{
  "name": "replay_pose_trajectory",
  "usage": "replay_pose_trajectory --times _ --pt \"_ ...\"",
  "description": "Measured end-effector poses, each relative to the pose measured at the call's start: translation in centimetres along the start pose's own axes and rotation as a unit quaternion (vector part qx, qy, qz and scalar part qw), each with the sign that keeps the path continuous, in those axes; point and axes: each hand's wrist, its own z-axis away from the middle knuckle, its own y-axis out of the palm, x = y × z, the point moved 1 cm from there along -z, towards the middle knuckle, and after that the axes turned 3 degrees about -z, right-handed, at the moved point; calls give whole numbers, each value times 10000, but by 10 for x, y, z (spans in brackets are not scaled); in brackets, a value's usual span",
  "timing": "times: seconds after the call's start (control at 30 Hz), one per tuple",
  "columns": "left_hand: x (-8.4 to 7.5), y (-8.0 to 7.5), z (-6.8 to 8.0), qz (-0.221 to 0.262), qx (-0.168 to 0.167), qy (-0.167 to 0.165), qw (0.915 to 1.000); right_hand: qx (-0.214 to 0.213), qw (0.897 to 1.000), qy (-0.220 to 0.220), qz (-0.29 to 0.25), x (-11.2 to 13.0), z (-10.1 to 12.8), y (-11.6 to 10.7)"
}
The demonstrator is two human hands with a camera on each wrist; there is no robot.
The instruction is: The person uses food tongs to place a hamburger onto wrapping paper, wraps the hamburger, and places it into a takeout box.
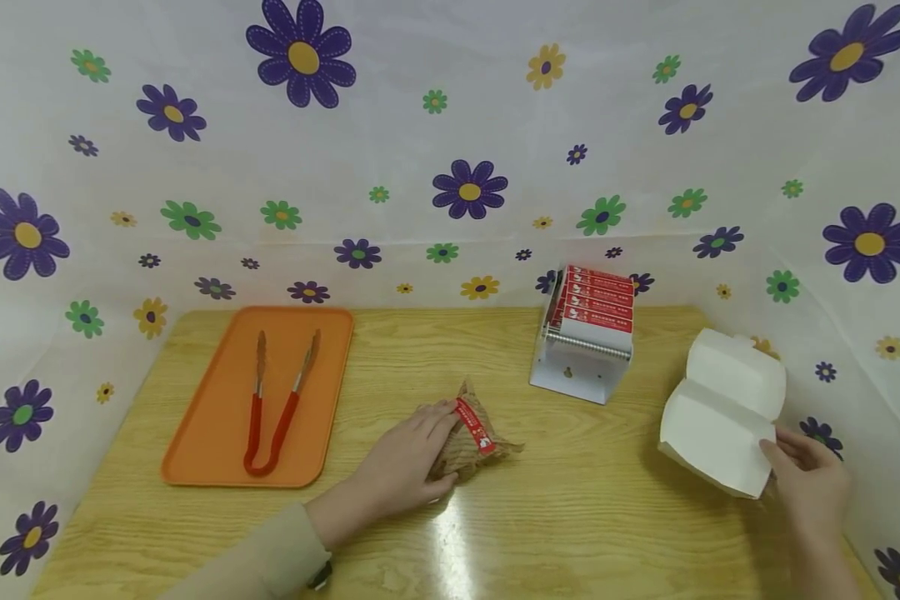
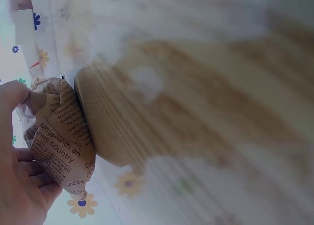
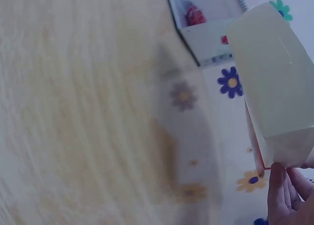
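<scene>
Your left grip (image 1: 407, 460) is holding a brown paper bundle (image 1: 467, 440); your right grip (image 1: 812, 483) is pinching an open white box (image 1: 720, 429).

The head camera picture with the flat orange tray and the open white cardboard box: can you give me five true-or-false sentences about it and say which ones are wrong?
1. The metal tongs with red handles lie on the flat orange tray. True.

2. The tongs' two tips touch each other. False: they are spread apart.

3. The right hand holds an open white cardboard box. True.

4. The left hand is on the tongs. False: the left hand holds a bundle wrapped in brown printed paper.

5. The white dispenser with red labels stands on the tray. False: the dispenser stands on the wood-grain table.
</scene>
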Motion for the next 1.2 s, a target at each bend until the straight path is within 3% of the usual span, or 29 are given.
replay_pose_trajectory --times 0.13,0.27,0.4,0.6,0.87,1.07,1.2 --pt "2 1 0 -83 -137 51 9999 -237 9996 57 -111 15 10 0" --pt "3 0 0 -118 -246 92 9996 -144 9997 15 -191 31 22 6" --pt "5 0 0 -139 -232 97 9996 182 9982 -205 -532 41 36 20" --pt "7 -3 3 -178 -98 25 9998 1046 9878 -666 -940 47 56 45" --pt "12 -5 5 -199 -165 111 9996 1871 9698 -1565 5 43 78 75" --pt "16 -8 9 -173 -89 101 9998 2267 9549 -1834 562 30 92 92" --pt "18 -8 11 -177 -100 103 9997 2504 9463 -1938 656 21 99 103"
